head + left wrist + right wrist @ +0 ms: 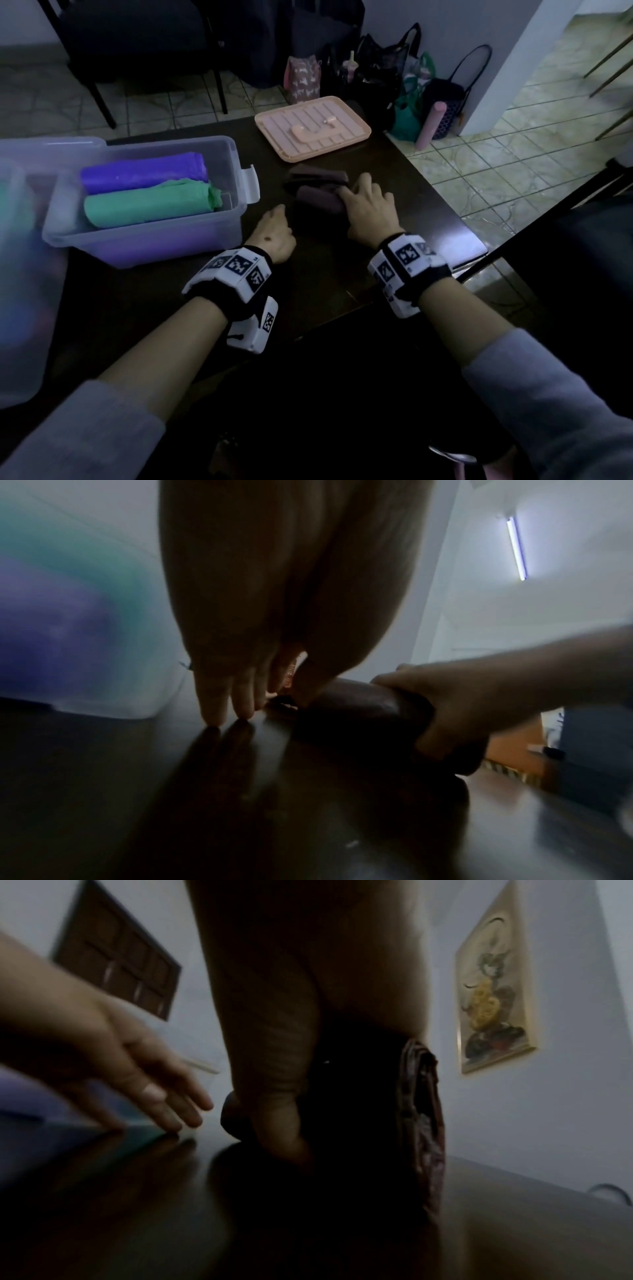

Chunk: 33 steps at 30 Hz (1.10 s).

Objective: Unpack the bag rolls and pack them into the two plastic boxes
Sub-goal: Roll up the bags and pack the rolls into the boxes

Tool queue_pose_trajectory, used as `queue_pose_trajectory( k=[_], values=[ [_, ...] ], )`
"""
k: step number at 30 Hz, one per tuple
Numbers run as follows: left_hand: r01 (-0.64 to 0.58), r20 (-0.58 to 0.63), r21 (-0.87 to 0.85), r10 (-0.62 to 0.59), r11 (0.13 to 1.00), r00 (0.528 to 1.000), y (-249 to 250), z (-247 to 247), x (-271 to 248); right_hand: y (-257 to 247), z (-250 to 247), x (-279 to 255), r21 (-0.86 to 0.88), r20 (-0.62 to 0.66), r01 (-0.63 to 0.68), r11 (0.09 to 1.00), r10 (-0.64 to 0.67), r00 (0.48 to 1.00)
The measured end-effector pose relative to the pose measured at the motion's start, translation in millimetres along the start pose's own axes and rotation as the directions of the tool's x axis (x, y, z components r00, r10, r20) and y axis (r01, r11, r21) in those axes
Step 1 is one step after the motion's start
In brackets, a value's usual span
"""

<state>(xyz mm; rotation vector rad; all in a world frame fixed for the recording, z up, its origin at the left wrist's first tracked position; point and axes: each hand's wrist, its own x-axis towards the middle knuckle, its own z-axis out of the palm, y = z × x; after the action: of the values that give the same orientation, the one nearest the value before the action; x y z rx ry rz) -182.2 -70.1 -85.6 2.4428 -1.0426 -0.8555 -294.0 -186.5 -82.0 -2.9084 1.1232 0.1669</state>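
Tabletop (pixel 342 274): dark, glossy, filling the centre of the head view.

Plastic box (pixel 144 240): translucent, open, left of centre; holds a purple roll (pixel 144 171) at the back and a green roll (pixel 150 204) in front, lying side by side and touching. Second plastic box (pixel 20 274): far left edge, blurred, contents not readable.

Pink tray (pixel 274 126): upper centre, at the far tabletop edge, with small pink pieces lying on it.

Dark roll (pixel 317 202): centre of frame, lying on the tabletop just in front of another dark roll (pixel 318 175).

Right hand (pixel 370 212): right of centre, laid over the right end of the nearer dark roll; fingers (pixel 441 739) curled round that end, thumb (pixel 277 1123) wrapped down its near side, holding it against the tabletop.

Left hand (pixel 274 236): lower centre, between the plastic box and the nearer dark roll; fingers (pixel 214 696) straight and close together, tips touching the tabletop just beside the roll's left end; holding nothing.
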Motion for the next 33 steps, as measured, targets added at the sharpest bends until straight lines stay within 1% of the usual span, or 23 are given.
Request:
queue_pose_trajectory(
  k=[1, 3, 6, 8, 10, 12, 14, 15, 16, 18, 20, 22, 23, 24, 25, 27, 28, 30, 31, 33],
  values=[
    [0.005, -0.054, -0.038, -0.007, 0.999, 0.998, -5, -2, 0, -3, 2, -5, -0.025, -0.009, 0.039, 0.999, -0.039, 0.999],
    [0.0, -0.123, -0.124, -0.016, 0.992, 0.992, -13, -5, 3, -8, 5, -14, -0.007, 0.046, 0.087, 0.996, -0.087, 0.995],
    [-0.017, -0.135, -0.231, -0.015, 0.973, 0.991, -20, -6, 7, -16, 0, -22, 0.17, 0.096, 0.054, 0.984, -0.071, 0.993],
    [-0.003, -0.129, -0.214, -0.025, 0.977, 0.991, -20, -6, 7, -21, -4, -23, 0.229, 0.131, 0.049, 0.972, -0.08, 0.988],
    [0.028, -0.133, -0.164, -0.051, 0.986, 0.99, -16, -6, 9, -23, -9, -23, 0.254, 0.164, 0.075, 0.964, -0.119, 0.979],
    [0.064, -0.112, -0.112, -0.076, 0.992, 0.991, -10, -7, 15, -24, -12, -22, 0.252, 0.228, 0.086, 0.964, -0.146, 0.963],
    [0.095, -0.075, -0.122, -0.104, 0.988, 0.992, -4, -8, 25, -25, -11, -23, 0.233, 0.331, 0.078, 0.969, -0.154, 0.931],
    [0.121, -0.035, -0.189, -0.13, 0.974, 0.991, -1, -8, 30, -25, -9, -25, 0.224, 0.37, 0.074, 0.972, -0.155, 0.916],
    [0.158, 0.02, -0.296, -0.159, 0.942, 0.987, 3, -8, 34, -26, -6, -27, 0.217, 0.395, 0.073, 0.973, -0.156, 0.906],
    [0.238, 0.125, -0.463, -0.203, 0.854, 0.971, 11, -9, 38, -28, -3, -33, 0.196, 0.409, 0.087, 0.977, -0.162, 0.898],
    [0.259, 0.147, -0.55, -0.213, 0.794, 0.966, 17, -8, 44, -28, -2, -37, 0.182, 0.422, 0.099, 0.978, -0.169, 0.891],
    [0.214, 0.089, -0.662, -0.208, 0.719, 0.974, 23, -7, 51, -29, -1, -38, 0.191, 0.445, 0.084, 0.978, -0.163, 0.881],
    [0.171, 0.025, -0.708, -0.218, 0.685, 0.976, 26, -7, 54, -30, -2, -39, 0.193, 0.458, 0.074, 0.978, -0.157, 0.875],
    [0.126, -0.052, -0.73, -0.238, 0.672, 0.97, 30, -7, 58, -30, -1, -39, 0.193, 0.468, 0.064, 0.979, -0.149, 0.871],
    [0.092, -0.122, -0.724, -0.258, 0.684, 0.958, 35, -10, 57, -30, 0, -39, 0.19, 0.474, 0.058, 0.98, -0.143, 0.869],
    [0.025, -0.222, -0.694, -0.247, 0.719, 0.943, 47, -20, 57, -29, 1, -39, 0.187, 0.481, 0.046, 0.981, -0.132, 0.866],
    [0.002, -0.247, -0.675, -0.229, 0.738, 0.941, 53, -27, 58, -29, 0, -40, 0.189, 0.483, 0.045, 0.981, -0.132, 0.866],
    [-0.012, -0.283, -0.684, -0.25, 0.73, 0.926, 62, -42, 61, -28, -1, -40, 0.195, 0.489, 0.051, 0.98, -0.142, 0.861],
    [-0.001, -0.278, -0.697, -0.269, 0.717, 0.922, 66, -51, 61, -27, -2, -41, 0.197, 0.492, 0.056, 0.979, -0.148, 0.858],
    [-0.012, -0.25, -0.724, -0.245, 0.69, 0.937, 70, -61, 60, -27, -3, -41, 0.207, 0.496, 0.054, 0.977, -0.152, 0.855]
  ],
)
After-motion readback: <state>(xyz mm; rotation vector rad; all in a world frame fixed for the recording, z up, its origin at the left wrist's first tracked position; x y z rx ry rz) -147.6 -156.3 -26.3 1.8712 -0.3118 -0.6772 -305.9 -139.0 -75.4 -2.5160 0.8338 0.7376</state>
